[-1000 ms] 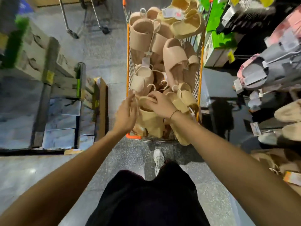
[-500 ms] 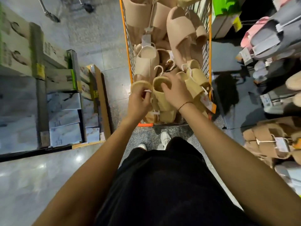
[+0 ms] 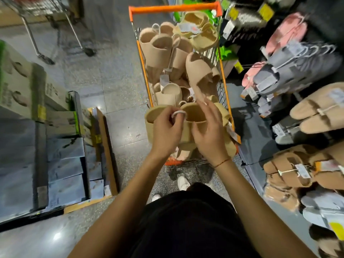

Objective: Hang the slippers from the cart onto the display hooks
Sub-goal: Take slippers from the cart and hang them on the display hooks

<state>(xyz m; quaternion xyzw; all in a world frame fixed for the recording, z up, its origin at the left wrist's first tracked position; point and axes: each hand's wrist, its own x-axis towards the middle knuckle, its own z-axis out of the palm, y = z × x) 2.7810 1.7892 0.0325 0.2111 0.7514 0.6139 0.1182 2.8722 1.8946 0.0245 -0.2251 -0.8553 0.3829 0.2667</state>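
Looking down from the head view, the left hand [image 3: 166,134] pinched the white hanger loop [image 3: 178,114] of a tan slipper pair [image 3: 188,125] over the cart [image 3: 173,8], the right hand [image 3: 209,135] hovered released beside it, and many slippers [image 3: 167,51] waited unhung.

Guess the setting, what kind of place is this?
Most likely a shop's footwear aisle during restocking. An orange-framed shopping cart is heaped with tagged beige slippers, and more slippers with price tags hang from display hooks on the right; boxed goods are stacked left.
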